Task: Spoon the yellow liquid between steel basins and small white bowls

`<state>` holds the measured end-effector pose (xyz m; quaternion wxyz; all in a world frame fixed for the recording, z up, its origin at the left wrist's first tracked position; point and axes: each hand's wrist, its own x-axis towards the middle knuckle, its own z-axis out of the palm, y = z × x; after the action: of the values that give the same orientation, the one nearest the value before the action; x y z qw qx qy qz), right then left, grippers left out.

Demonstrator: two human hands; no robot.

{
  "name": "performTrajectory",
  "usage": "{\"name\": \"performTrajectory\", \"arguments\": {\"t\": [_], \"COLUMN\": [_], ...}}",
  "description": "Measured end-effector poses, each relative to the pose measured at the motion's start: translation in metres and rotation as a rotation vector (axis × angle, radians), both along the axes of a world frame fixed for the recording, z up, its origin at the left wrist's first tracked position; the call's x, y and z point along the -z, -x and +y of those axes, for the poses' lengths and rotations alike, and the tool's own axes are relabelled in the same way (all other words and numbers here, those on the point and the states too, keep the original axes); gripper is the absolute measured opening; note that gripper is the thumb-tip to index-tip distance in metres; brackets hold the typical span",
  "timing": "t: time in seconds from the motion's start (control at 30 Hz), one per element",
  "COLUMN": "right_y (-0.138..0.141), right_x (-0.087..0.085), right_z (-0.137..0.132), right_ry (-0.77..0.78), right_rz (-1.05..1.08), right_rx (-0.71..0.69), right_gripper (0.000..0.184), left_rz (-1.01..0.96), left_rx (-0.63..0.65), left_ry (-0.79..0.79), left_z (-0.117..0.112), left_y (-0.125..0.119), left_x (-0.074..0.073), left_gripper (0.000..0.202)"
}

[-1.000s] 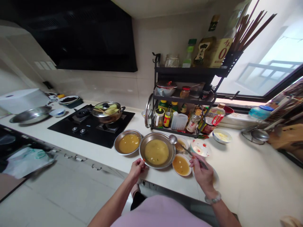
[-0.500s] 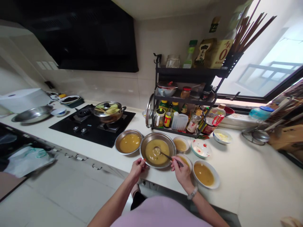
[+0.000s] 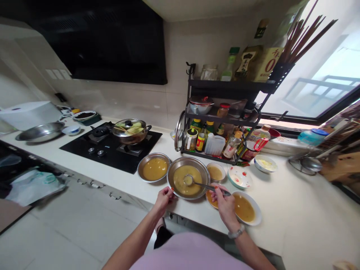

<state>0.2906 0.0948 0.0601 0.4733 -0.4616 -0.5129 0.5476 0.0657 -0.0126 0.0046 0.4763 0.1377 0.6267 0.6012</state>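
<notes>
Ladle [image 3: 201, 185] gripped in your right hand [image 3: 225, 206]; steel basin [image 3: 188, 161] pinched at near-left rim by your left hand [image 3: 163, 200]; tilting either could spill liquid [image 3: 180, 175] (counter [image 3: 303, 206] at risk).

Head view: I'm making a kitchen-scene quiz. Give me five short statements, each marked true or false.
1. A steel pot with a glass lid stands on the flat black stove. True.
2. The right hand grips a long-handled metal ladle. True.
3. The left hand is at the stove. False: it is at the larger round steel bowl's rim.
4. The ladle's scoop is inside that bowl. True.
5. The white bowl with red prints stands left of that bowl. False: it stands to the right.
</notes>
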Motion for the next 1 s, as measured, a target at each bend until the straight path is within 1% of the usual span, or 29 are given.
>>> {"name": "performTrajectory", "arguments": {"t": [0.17,0.33,0.47,0.57,0.63,0.73,0.83,0.9,1.0], "right_y": [-0.008,-0.021,-0.038,-0.05,-0.057,-0.065,-0.071,-0.073,-0.073], "right_x": [-0.009,-0.021,-0.03,-0.034,-0.033,-0.027,-0.018,-0.015,-0.017], "right_z": [0.005,0.014,0.029,0.042,0.049,0.055,0.053,0.048,0.039], "right_ry": [0.031,0.072,0.021,-0.026,-0.054,-0.131,-0.24,-0.35,-0.55], "right_rz": [0.052,0.107,0.122,0.129,0.124,0.017,-0.145,-0.244,-0.378], "right_rx": [0.044,0.117,0.214,0.294,0.343,0.363,0.327,0.264,0.141], "right_gripper": [0.035,0.031,0.028,0.032,0.035,0.038,0.04,0.038,0.031], "left_rz": [0.01,0.021,0.023,0.017,0.013,0.012,0.017,0.021,0.028], "left_rx": [0.009,0.008,0.005,0.0,-0.002,-0.01,-0.006,-0.002,-0.001], "left_ry": [-0.005,0.002,0.005,-0.001,-0.007,-0.006,0.0,0.003,0.005], "left_z": [0.0,-0.001,-0.001,-0.001,0.0,0.0,0.0,0.0,-0.001], "left_y": [0.0,0.0,-0.001,-0.001,0.0,-0.001,-0.002,-0.002,-0.002], "left_x": [0.001,-0.003,-0.004,-0.002,-0.002,-0.002,-0.005,-0.006,-0.005], "left_gripper": [0.047,0.048,0.049,0.049,0.049,0.049,0.051,0.051,0.051]}}
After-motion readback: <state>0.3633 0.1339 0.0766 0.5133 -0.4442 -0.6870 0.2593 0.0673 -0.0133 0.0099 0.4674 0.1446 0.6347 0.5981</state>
